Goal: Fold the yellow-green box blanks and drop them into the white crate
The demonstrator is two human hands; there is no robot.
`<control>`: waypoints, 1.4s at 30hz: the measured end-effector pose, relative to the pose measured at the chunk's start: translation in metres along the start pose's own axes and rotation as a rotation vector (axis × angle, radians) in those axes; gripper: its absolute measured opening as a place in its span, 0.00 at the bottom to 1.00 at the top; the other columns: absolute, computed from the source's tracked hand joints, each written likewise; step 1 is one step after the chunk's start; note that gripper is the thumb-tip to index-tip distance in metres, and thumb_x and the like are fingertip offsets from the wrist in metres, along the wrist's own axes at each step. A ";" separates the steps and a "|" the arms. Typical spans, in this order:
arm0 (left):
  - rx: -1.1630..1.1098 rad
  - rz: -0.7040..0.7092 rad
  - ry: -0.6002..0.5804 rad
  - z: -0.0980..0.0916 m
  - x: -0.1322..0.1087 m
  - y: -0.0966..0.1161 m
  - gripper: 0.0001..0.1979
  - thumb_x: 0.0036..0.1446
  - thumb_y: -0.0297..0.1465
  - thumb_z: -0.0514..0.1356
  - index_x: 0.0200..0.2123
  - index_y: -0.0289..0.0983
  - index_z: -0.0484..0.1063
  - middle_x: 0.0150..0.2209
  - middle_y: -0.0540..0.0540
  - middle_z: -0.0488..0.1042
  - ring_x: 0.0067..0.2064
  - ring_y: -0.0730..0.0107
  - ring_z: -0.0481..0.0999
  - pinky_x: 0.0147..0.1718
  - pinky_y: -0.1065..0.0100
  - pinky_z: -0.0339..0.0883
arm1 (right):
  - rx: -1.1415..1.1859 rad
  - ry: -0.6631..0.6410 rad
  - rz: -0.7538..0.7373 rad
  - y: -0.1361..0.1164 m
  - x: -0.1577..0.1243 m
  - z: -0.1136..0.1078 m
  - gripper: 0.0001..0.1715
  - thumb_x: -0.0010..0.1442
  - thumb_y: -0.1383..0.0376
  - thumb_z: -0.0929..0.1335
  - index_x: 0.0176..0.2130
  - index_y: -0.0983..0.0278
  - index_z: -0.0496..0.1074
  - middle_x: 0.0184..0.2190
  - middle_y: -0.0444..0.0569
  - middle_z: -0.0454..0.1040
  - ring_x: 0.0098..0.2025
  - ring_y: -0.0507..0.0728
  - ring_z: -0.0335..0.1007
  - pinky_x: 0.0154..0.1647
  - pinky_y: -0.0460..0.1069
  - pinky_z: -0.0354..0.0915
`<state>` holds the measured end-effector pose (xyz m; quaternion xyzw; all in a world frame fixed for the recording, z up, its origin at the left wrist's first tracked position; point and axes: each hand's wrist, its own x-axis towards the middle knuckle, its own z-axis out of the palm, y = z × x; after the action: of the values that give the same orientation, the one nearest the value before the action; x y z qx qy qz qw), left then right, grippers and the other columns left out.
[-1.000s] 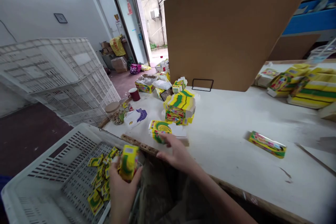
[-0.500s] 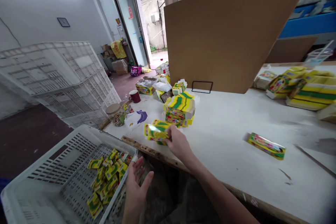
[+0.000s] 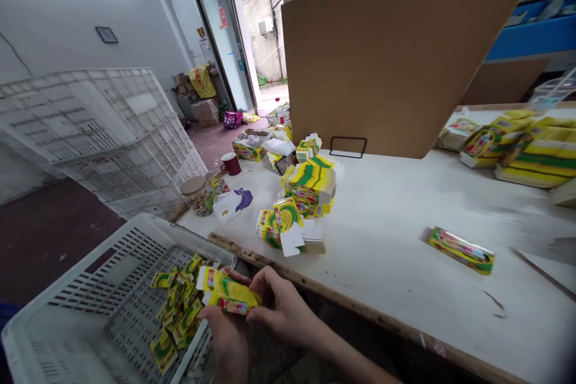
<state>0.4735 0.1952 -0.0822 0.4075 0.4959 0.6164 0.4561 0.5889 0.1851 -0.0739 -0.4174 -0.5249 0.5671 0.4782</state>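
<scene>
A small yellow and green carton with raised end flaps is held between both hands, above the near right edge of the crate. My left hand grips it from below and the left, thumb on its near side. From the right, my right hand pinches its other end. Under the carton, the white plastic crate holds several small yellow-green packs. On the table edge beyond my hands lies a pile of flat cartons, some showing their white insides. Behind it stands a stack of yellow cartons.
A single long box lies on the white table. A large cardboard sheet stands at the back. A jar and a red mug sit at the left. More yellow cartons are at the right.
My right hand has moved from the flat-carton pile toward me, bringing one carton over the crate's edge. My left hand, open before, has closed on it, and the carton now looks opened out.
</scene>
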 end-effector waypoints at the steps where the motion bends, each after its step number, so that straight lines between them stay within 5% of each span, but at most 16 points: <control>1: -0.015 -0.029 0.010 -0.004 -0.001 -0.004 0.38 0.52 0.65 0.42 0.41 0.41 0.74 0.27 0.45 0.72 0.31 0.60 0.73 0.32 0.59 0.72 | -0.003 0.013 -0.009 -0.002 0.001 -0.004 0.16 0.46 0.70 0.74 0.35 0.64 0.67 0.27 0.38 0.64 0.30 0.50 0.57 0.29 0.44 0.53; 4: -0.105 -0.080 0.110 -0.017 -0.001 -0.017 0.23 0.50 0.49 0.64 0.43 0.39 0.73 0.31 0.48 0.76 0.33 0.65 0.75 0.34 0.65 0.72 | -0.099 0.025 -0.052 -0.009 -0.001 -0.013 0.05 0.54 0.68 0.70 0.34 0.65 0.70 0.25 0.39 0.65 0.28 0.50 0.58 0.28 0.45 0.54; 7: -0.076 -0.037 0.135 -0.028 0.004 -0.019 0.18 0.50 0.43 0.67 0.40 0.37 0.73 0.32 0.49 0.77 0.35 0.69 0.76 0.36 0.70 0.72 | -0.273 0.067 -0.138 -0.016 -0.003 -0.019 0.03 0.56 0.70 0.69 0.30 0.64 0.71 0.24 0.40 0.68 0.28 0.50 0.61 0.29 0.45 0.56; 10: -0.004 0.087 0.090 -0.039 0.011 -0.003 0.22 0.53 0.42 0.66 0.48 0.40 0.70 0.43 0.46 0.77 0.46 0.64 0.76 0.46 0.66 0.70 | -0.504 0.138 -0.333 -0.023 -0.002 -0.029 0.04 0.59 0.73 0.68 0.35 0.64 0.72 0.32 0.45 0.72 0.35 0.53 0.66 0.35 0.46 0.60; 15: 0.450 0.376 -0.119 -0.053 0.015 0.030 0.50 0.36 0.39 0.74 0.62 0.41 0.56 0.64 0.37 0.60 0.65 0.47 0.59 0.63 0.48 0.53 | -0.989 0.149 -0.665 -0.031 -0.002 -0.035 0.07 0.63 0.71 0.66 0.37 0.61 0.73 0.33 0.47 0.72 0.39 0.58 0.62 0.42 0.53 0.58; 19: 0.873 0.271 -0.348 -0.048 0.015 0.026 0.39 0.40 0.41 0.69 0.56 0.36 0.65 0.55 0.34 0.71 0.56 0.43 0.71 0.54 0.46 0.66 | -0.934 0.090 -0.827 -0.030 -0.012 -0.021 0.08 0.63 0.68 0.67 0.44 0.60 0.71 0.41 0.48 0.72 0.44 0.58 0.63 0.49 0.54 0.58; 22: 0.972 0.294 -0.270 -0.040 0.013 0.012 0.31 0.47 0.44 0.64 0.52 0.36 0.65 0.47 0.37 0.76 0.49 0.47 0.76 0.46 0.51 0.71 | -0.682 0.370 -0.703 -0.026 -0.017 -0.017 0.30 0.60 0.61 0.70 0.58 0.64 0.61 0.56 0.59 0.63 0.58 0.64 0.57 0.59 0.59 0.55; 24: 0.997 0.346 -0.258 -0.035 0.009 0.004 0.31 0.48 0.46 0.64 0.52 0.37 0.64 0.45 0.39 0.77 0.47 0.49 0.77 0.43 0.54 0.72 | -0.406 0.411 -0.484 -0.021 -0.014 -0.018 0.31 0.59 0.56 0.69 0.57 0.68 0.62 0.53 0.61 0.66 0.56 0.66 0.60 0.57 0.59 0.58; 28: 0.949 0.418 -0.267 -0.028 -0.005 -0.006 0.34 0.47 0.48 0.64 0.52 0.35 0.62 0.44 0.37 0.76 0.45 0.49 0.77 0.42 0.54 0.72 | 0.347 0.146 0.042 -0.009 -0.002 -0.018 0.24 0.58 0.49 0.67 0.39 0.69 0.72 0.34 0.53 0.75 0.40 0.61 0.71 0.45 0.54 0.66; 30: 0.904 0.415 -0.221 -0.027 -0.009 -0.009 0.36 0.48 0.47 0.64 0.55 0.34 0.59 0.46 0.35 0.74 0.47 0.47 0.76 0.43 0.52 0.71 | 0.645 -0.007 0.193 -0.004 0.001 -0.013 0.26 0.52 0.48 0.71 0.39 0.69 0.74 0.32 0.51 0.76 0.37 0.59 0.72 0.45 0.52 0.66; 34: 0.840 0.440 -0.259 -0.029 -0.009 -0.012 0.42 0.48 0.46 0.65 0.60 0.35 0.51 0.54 0.31 0.69 0.55 0.45 0.71 0.49 0.50 0.69 | 0.842 -0.198 0.222 0.003 -0.003 -0.004 0.34 0.50 0.44 0.73 0.44 0.69 0.75 0.35 0.51 0.77 0.40 0.58 0.74 0.50 0.52 0.65; 39: 0.803 0.400 -0.276 -0.024 -0.009 -0.010 0.36 0.53 0.44 0.61 0.59 0.37 0.52 0.54 0.34 0.69 0.56 0.48 0.70 0.50 0.51 0.68 | 0.697 -0.057 -0.006 -0.001 -0.010 -0.008 0.33 0.49 0.47 0.75 0.47 0.63 0.74 0.44 0.51 0.77 0.46 0.59 0.72 0.55 0.53 0.62; 42: 0.835 0.362 -0.294 -0.018 -0.014 -0.012 0.31 0.53 0.43 0.60 0.57 0.37 0.55 0.48 0.36 0.73 0.49 0.50 0.75 0.44 0.54 0.70 | 0.642 0.030 0.128 -0.004 -0.008 -0.012 0.25 0.47 0.58 0.77 0.43 0.65 0.76 0.41 0.49 0.77 0.43 0.57 0.71 0.51 0.52 0.63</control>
<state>0.4614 0.1782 -0.0977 0.7186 0.5524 0.3701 0.2038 0.6028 0.1794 -0.0717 -0.2858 -0.2849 0.7262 0.5566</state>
